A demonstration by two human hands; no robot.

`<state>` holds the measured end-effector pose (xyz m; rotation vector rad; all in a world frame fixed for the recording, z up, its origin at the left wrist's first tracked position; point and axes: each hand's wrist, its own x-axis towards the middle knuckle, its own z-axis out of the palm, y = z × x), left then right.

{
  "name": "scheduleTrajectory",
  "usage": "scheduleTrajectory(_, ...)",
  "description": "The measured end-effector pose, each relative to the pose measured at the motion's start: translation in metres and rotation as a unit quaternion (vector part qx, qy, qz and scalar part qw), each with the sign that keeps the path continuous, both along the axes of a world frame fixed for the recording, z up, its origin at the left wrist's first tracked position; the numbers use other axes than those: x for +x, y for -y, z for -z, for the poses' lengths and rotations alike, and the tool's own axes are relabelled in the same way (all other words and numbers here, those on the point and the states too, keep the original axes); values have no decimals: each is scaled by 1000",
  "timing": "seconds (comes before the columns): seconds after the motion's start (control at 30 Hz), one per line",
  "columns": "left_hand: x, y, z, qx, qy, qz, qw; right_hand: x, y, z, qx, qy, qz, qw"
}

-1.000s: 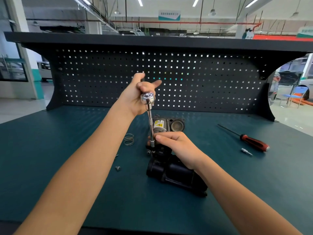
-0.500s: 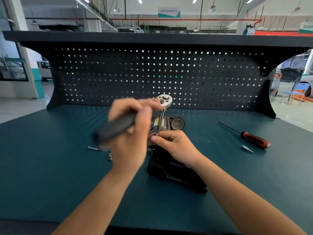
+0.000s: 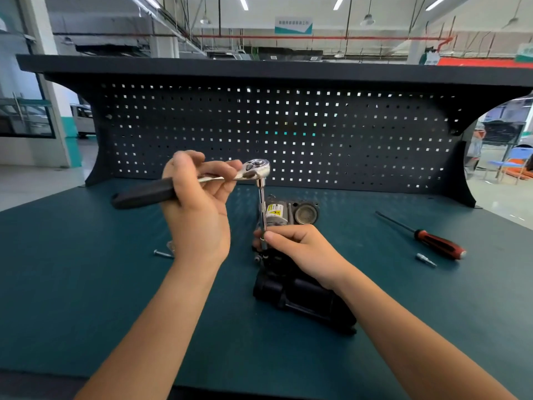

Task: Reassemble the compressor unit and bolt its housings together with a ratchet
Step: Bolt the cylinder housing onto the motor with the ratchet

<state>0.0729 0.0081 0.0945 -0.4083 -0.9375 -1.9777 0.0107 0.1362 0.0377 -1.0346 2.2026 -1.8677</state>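
A black compressor unit [image 3: 300, 295] lies on the green bench [image 3: 86, 284], its far end under my right hand. A chrome ratchet [image 3: 255, 170] with a black handle stands on a long extension bar [image 3: 262, 206] that reaches down to the compressor's top. My left hand [image 3: 199, 209] grips the ratchet handle, which points left. My right hand [image 3: 302, 249] pinches the lower end of the extension bar where it meets the housing; the socket and bolt are hidden by my fingers. Behind them sits a silver motor part with a yellow label [image 3: 275, 213] and a round cover [image 3: 305, 213].
A red-handled screwdriver [image 3: 432, 242] and a small bit [image 3: 426, 259] lie to the right. A loose bolt [image 3: 163, 253] lies left of my left wrist. A dark pegboard [image 3: 288, 134] closes the back of the bench.
My left hand has swung the ratchet handle from pointing away from me round to the left. My right hand has stayed on the extension bar.
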Motion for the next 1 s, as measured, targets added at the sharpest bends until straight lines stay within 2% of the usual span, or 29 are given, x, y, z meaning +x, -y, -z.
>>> scheduleTrajectory(0.17,-18,21,-11,128,33,148,980,0,-2,-2,-27,68,-20,997)
scheduleTrajectory(0.23,-27,25,-17,132,53,194,971,1,-1,-2,-34,79,-26,996)
scheduleTrajectory(0.37,-42,25,-32,83,111,309,941,0,-2,-2,-45,85,-24,995)
scheduleTrajectory(0.5,-58,20,-47,22,177,476,861,1,-2,-2,-54,82,-32,995)
scheduleTrajectory(0.6,-66,12,-52,-55,185,608,770,1,-3,-2,-55,79,-27,995)
scheduleTrajectory(0.63,-68,8,-54,-67,188,629,751,1,-4,-2,-49,73,-20,996)
scheduleTrajectory(0.67,-69,4,-54,-76,192,632,747,0,-4,-2,-40,64,-14,997)
scheduleTrajectory(0.73,-70,-2,-53,-77,192,587,783,0,-5,-2,-22,50,-17,998)
scheduleTrajectory(0.8,-70,-4,-48,-36,163,537,827,2,-4,0,-7,40,-35,999)
scheduleTrajectory(0.9,-62,5,-39,17,100,500,860,3,-4,2,16,-11,-14,1000)
scheduleTrajectory(1.0,-45,17,-29,-39,58,370,926,0,-4,3,18,-46,25,998)
